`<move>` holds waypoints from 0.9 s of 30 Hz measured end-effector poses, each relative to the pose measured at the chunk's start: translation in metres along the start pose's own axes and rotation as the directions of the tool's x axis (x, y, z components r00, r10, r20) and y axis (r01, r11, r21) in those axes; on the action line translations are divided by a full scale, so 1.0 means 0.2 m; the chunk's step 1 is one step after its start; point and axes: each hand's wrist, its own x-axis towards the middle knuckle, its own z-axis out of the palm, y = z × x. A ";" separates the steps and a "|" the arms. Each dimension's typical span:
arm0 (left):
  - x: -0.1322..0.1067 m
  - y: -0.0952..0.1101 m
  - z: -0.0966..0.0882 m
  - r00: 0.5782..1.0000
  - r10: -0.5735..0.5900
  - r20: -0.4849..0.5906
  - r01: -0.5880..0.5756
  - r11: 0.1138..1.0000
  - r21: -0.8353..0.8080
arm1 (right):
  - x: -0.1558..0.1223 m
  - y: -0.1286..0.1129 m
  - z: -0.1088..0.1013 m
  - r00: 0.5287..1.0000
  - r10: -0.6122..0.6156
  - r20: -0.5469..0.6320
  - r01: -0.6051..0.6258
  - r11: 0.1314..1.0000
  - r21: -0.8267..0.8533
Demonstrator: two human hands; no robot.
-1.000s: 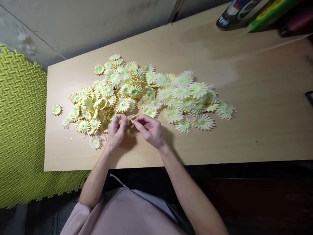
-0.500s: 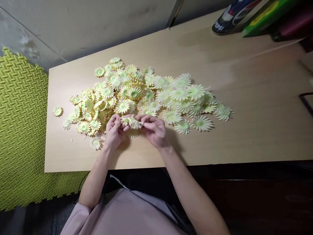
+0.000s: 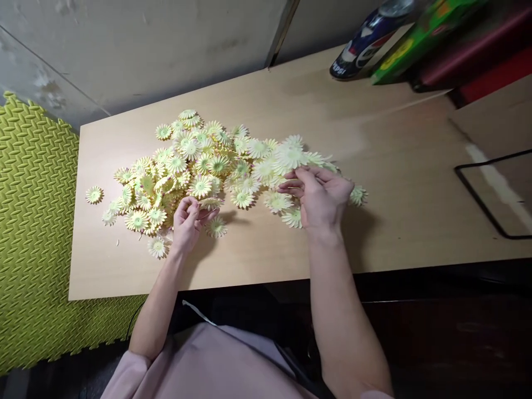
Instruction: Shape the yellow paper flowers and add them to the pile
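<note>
In the head view my left hand (image 3: 187, 221) is closed, pinching a small pale-yellow artificial flower head (image 3: 211, 203) by its edge just above the table. My right hand (image 3: 326, 197) is over the right part of the heap, back of the hand upward, thumb and fingers bent together at a larger pale flower head (image 3: 290, 155). The fingers seem to grip its edge, though the contact is partly hidden. Below my left hand lies a single flower head (image 3: 216, 226). The heap of flower heads (image 3: 189, 148) spreads around and beyond both hands, the larger, paler ones at right.
The flowers lie on a light wooden table (image 3: 399, 221) against a grey wall (image 3: 166, 50). A Pepsi can (image 3: 361, 47), a green package (image 3: 403, 50) and dark red items stand at the back right. A black wire-like frame (image 3: 477, 205) is at right, a green foam mat (image 3: 37, 221) at left.
My right hand has left my left hand and moved right to the larger flower heads. My left hand keeps hold of a small flower head. The view has shifted slightly right.
</note>
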 end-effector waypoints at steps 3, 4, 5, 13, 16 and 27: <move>0.00 0.00 0.00 0.999 -0.004 -0.034 0.004 1.000 -0.001 | 0.04 -0.02 -0.03 1.000 -0.010 -0.023 0.007 0.994 -0.106; 0.00 0.00 0.01 0.999 -0.001 -0.040 0.001 1.000 0.002 | 0.04 -0.03 -0.03 1.000 -0.020 -0.024 0.016 0.990 -0.141; 0.00 0.00 0.01 0.999 0.003 -0.041 -0.003 1.000 0.006 | 0.03 -0.03 -0.04 0.999 -0.031 -0.023 0.026 0.985 -0.169; -0.01 -0.04 0.01 0.998 0.059 -0.008 -0.059 0.998 0.030 | -0.30 -0.01 0.07 0.854 -0.118 0.507 0.247 0.949 -0.195; -0.02 -0.04 0.00 0.995 0.089 0.041 -0.094 0.985 0.142 | -0.39 0.09 0.16 0.744 -0.125 0.656 0.309 0.936 -0.171; -0.05 -0.04 -0.02 0.911 0.273 0.308 -0.407 0.704 0.582 | -0.40 0.26 0.21 0.851 -0.136 0.507 0.212 0.973 -0.094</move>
